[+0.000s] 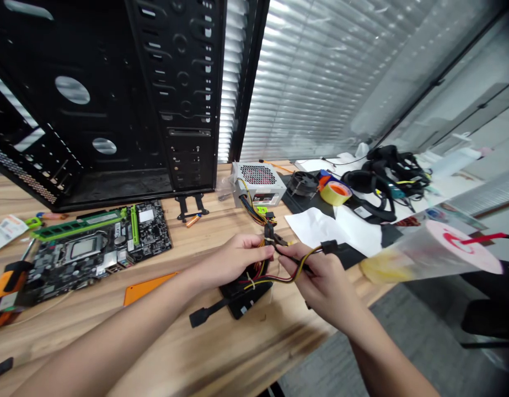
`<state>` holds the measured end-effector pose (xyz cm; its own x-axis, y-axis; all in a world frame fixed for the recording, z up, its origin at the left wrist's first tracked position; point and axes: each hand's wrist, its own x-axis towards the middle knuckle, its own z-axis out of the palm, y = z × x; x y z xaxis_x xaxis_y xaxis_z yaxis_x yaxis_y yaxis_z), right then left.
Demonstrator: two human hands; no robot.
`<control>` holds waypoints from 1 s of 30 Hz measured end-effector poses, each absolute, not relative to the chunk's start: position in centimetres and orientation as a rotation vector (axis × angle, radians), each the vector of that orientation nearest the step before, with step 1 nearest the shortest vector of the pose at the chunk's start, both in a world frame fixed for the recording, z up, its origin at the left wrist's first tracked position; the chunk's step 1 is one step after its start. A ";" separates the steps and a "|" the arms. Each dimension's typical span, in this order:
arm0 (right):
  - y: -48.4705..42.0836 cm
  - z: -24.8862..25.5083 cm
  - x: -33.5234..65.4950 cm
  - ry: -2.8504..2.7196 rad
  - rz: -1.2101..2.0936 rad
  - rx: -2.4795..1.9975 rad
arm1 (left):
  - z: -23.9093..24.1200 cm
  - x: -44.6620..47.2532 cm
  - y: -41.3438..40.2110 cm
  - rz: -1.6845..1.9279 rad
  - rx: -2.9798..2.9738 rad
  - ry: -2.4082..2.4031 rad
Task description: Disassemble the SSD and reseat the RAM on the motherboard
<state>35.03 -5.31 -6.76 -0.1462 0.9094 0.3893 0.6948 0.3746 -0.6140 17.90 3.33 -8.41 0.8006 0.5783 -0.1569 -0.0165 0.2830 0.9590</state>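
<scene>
the single view comes from a camera worn on the person's head, looking forward and down across the forearms from just above them. the left hand (233, 259) and right hand (324, 292) sit close to the lens, just below the middle of the frame towards 6 o'clock, with the power cables (295, 273) between them. the wooden bench (221, 353) spreads across the lower part, seen at a slant. the black pc case (113, 110) looms near at 10 o'clock, the motherboard (92, 253) lies at 9 o'clock, the window blinds (312, 82) stand farther off at 1 o'clock, and the carpeted floor (403, 342) shows at 4 o'clock.
</scene>
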 end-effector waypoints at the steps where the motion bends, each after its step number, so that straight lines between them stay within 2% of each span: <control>1: -5.3 -7.0 34.8 -1.899 0.383 -1.374 | -8.6 18.0 3.3 0.426 1.229 0.531; 11: -5.1 -8.8 33.7 -1.737 0.374 -1.519 | -8.2 18.0 3.0 0.436 1.357 0.599; 13: -5.0 -8.7 33.6 -1.660 0.521 -1.489 | -7.9 17.8 2.9 0.391 1.411 0.600; 19: -4.5 -8.6 33.2 -1.115 1.251 -1.341 | -7.1 17.3 2.5 0.334 1.544 0.546; 22: -4.4 -8.4 33.4 -0.982 1.459 -1.360 | -6.5 16.8 2.3 0.296 1.774 0.659; 26: -4.3 -8.6 33.6 -1.145 1.364 -1.402 | -6.2 16.4 1.9 0.236 2.044 0.784; 30: -4.4 -9.3 34.0 -1.370 1.164 -1.397 | -7.1 17.0 2.0 0.318 1.821 0.624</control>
